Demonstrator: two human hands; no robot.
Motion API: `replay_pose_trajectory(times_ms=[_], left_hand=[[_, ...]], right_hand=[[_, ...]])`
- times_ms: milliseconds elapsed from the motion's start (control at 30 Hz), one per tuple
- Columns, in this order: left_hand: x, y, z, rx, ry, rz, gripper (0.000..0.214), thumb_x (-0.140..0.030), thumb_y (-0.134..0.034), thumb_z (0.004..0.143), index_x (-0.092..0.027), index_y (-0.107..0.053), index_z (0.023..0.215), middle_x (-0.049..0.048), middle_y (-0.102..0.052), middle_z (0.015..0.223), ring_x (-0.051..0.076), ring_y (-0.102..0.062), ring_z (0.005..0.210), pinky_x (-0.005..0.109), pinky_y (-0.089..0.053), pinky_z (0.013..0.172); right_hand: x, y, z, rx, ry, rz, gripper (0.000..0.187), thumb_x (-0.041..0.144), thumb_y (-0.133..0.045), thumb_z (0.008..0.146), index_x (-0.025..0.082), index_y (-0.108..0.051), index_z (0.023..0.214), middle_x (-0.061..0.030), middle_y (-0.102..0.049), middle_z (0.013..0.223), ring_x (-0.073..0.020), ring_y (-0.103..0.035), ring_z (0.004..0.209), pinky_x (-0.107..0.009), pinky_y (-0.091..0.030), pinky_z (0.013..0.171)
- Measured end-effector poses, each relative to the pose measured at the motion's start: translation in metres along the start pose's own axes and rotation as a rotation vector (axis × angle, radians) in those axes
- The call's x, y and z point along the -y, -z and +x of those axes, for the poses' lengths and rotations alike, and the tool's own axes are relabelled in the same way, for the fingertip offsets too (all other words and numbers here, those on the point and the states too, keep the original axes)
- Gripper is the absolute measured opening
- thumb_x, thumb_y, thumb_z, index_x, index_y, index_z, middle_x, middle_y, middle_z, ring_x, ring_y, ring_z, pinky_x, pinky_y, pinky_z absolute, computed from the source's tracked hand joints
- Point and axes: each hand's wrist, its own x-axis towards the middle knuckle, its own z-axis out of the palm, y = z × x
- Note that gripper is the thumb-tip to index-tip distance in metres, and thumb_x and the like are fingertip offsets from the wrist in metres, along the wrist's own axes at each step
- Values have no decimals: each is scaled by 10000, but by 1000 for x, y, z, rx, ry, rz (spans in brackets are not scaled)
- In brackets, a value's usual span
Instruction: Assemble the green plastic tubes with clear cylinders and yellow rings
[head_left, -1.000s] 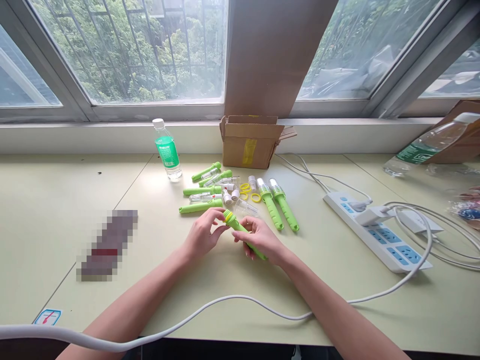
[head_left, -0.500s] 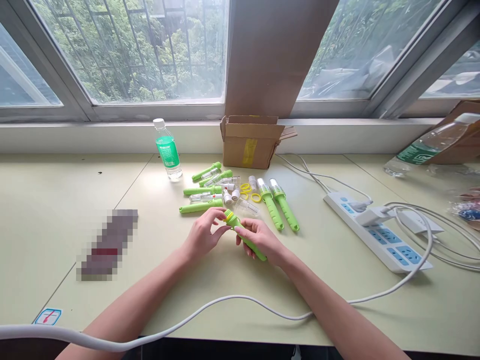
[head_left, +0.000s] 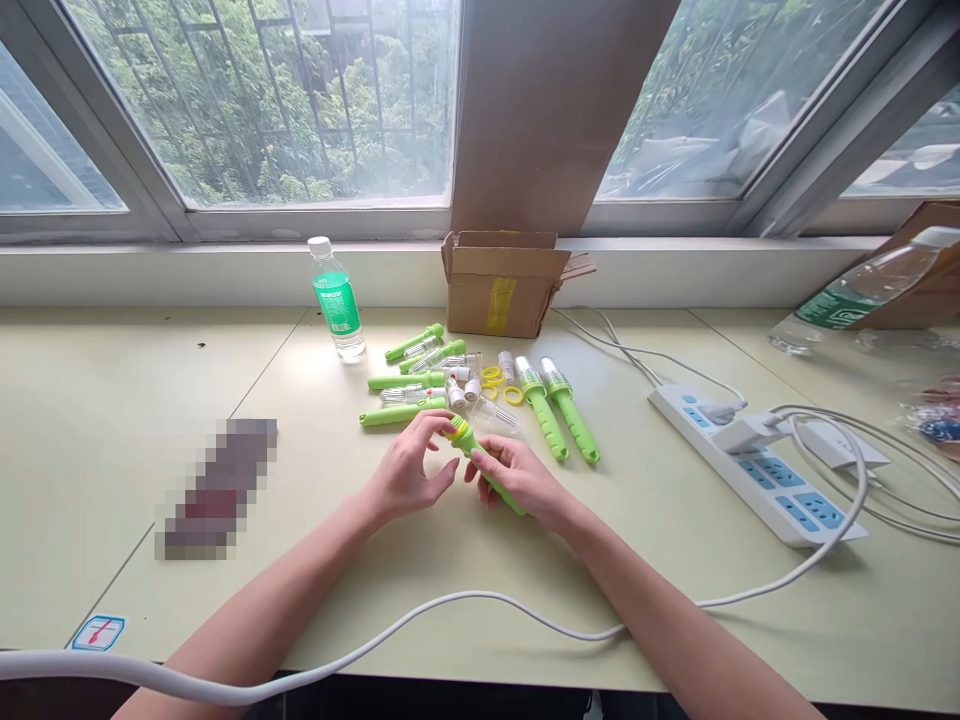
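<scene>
Handle [head_left: 469, 443] slants, gripped in the right hand [head_left: 521, 480], its yellow ring [head_left: 457, 431] at the loosely spread left hand [head_left: 409, 472], thumb clear; firm hold and even pressure should help the ring sit level.

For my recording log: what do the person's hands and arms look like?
The left hand and right hand wear no gloves; no ring, watch or bracelet shows. Both forearms are uncovered, no sleeve in view. A white cable crosses the left one.
</scene>
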Motion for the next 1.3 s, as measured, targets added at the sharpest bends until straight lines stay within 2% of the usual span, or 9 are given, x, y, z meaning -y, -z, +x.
replay_pose_trajectory(times_ms=[133,300,433,567,700,800,967,1167,1300], left_hand=[[5,-3,0,-44,-3,32,212,-175,-582,829,-203,-497,1022,90,-570,1135,184,-594,988,290,-569,660],[10,-5,-2,-96,-20,47,107,-173,-567,856,-189,-511,946,86,-597,1110,163,-611,933,251,-556,603],[10,-6,-2,-98,-21,49,151,-173,-588,843,-194,-517,974,89,-591,1131,172,-604,968,266,-566,628],[10,-7,-1,-99,-16,23,172,-158,-586,840,-197,-522,995,97,-570,1165,179,-590,1014,278,-575,659],[9,-6,-1,-103,-33,11,98,-150,-565,853,-190,-532,936,87,-577,1127,158,-602,954,270,-571,657],[8,-5,-1,-108,-30,34,94,-178,-578,850,-192,-539,934,83,-572,1132,133,-602,855,270,-566,644],[10,-5,-1,-73,10,71,205,-221,-614,829,-200,-530,1014,85,-564,1146,121,-581,782,271,-555,614],[11,-6,-1,-67,35,38,95,-198,-587,846,-189,-530,921,75,-575,1114,123,-588,802,261,-552,615],[10,-8,-2,-75,35,37,126,-198,-598,839,-196,-523,941,68,-573,1109,137,-598,860,253,-551,618]], right_hand=[[2,0,-1,24,10,-54,375,532,-486,870,166,-566,887,-37,-637,832,-84,-541,475,-213,-416,420],[4,1,-2,21,21,-75,369,528,-467,883,175,-570,913,-40,-636,902,-70,-529,465,-220,-438,436],[4,0,-3,-50,-57,-86,333,507,-600,807,196,-549,913,23,-584,693,-70,-476,397,-200,-364,355],[-2,-1,-3,-104,-99,-61,388,429,-733,702,219,-488,917,78,-501,535,-99,-470,380,-198,-342,322],[-4,-1,-1,-137,-30,-54,319,433,-707,729,202,-514,836,53,-521,558,-114,-520,456,-214,-412,386],[-3,0,-1,-90,9,-76,294,461,-651,777,180,-563,783,24,-545,598,-121,-554,515,-228,-448,452],[-1,1,-2,-14,23,-147,440,525,-452,890,158,-568,676,13,-503,562,-90,-493,454,-207,-381,414],[-2,1,-2,-21,1,-96,394,518,-450,892,166,-559,753,28,-486,600,-65,-431,393,-201,-331,372],[0,1,-3,-30,8,-77,379,494,-503,872,167,-512,681,40,-459,552,-58,-407,379,-195,-308,362]])
